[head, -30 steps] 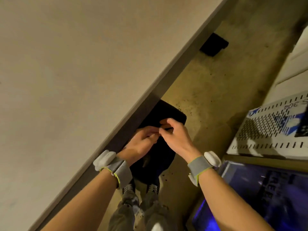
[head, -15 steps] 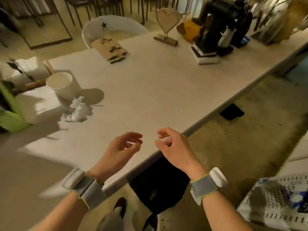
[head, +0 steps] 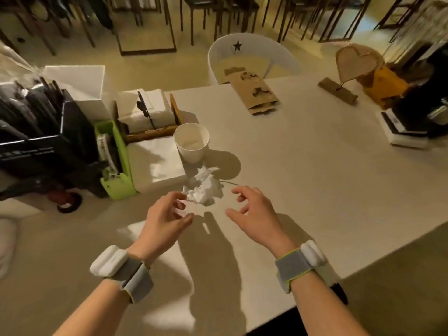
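Observation:
A crumpled white paper napkin [head: 203, 187] lies on the pale table [head: 303, 170], just in front of an upright white paper cup [head: 192, 145]. My left hand [head: 166, 218] hovers just short of the napkin's near left side, fingers loosely curled and holding nothing. My right hand [head: 254, 212] hovers to the napkin's right, fingers also loosely curled and empty. Both wrists wear grey bands with white trackers.
A green holder [head: 116, 166], stacked white napkins [head: 148, 110] and a black box [head: 36, 132] crowd the table's left. Brown paper bags [head: 254, 93], a heart-shaped stand [head: 351, 66] and a black machine [head: 421, 110] sit at the back right. A white chair [head: 252, 57] stands behind the table.
My view rose from below the table edge to the tabletop. Both hands let go of a dark thing below the table and moved up and forward toward the napkin.

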Tool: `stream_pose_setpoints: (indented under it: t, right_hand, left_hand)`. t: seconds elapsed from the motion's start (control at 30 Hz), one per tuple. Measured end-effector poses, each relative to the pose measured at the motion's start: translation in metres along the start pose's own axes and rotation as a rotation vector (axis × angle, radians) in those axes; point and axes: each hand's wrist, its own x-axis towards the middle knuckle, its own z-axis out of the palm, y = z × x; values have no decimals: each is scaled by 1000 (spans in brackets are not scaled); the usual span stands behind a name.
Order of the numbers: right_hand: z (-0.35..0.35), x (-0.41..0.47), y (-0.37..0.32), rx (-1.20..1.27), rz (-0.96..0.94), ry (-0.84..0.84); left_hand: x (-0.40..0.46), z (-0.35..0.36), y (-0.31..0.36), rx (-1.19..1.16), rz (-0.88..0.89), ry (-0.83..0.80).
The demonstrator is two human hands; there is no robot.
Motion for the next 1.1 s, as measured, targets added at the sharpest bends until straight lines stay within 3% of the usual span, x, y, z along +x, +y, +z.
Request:
stream_pose_setpoints:
  t: [0.23, 0.43, 0.6, 0.73, 0.87, 1.1]
  right_hand:
    - [22, 77, -16, -145, 37, -162]
    - [30, 109, -33, -389, -93, -310]
    - [45, 102, -30, -312, -120, -373]
    - [50, 91, -25, -247, -186, -361]
    - [36, 85, -29, -155, -187, -284]
    - [-12, 101, -75, -72, -333, -166]
  left_hand:
    - [41, 7, -16, 70, 41, 16]
    - [52, 20, -9, 196, 25, 18]
    - [64, 29, -4, 277, 26, 14]
    - [66, 35, -5, 265, 55, 33]
    - [66, 36, 1, 108, 141, 78]
    - [77, 1, 49, -37, 256, 218]
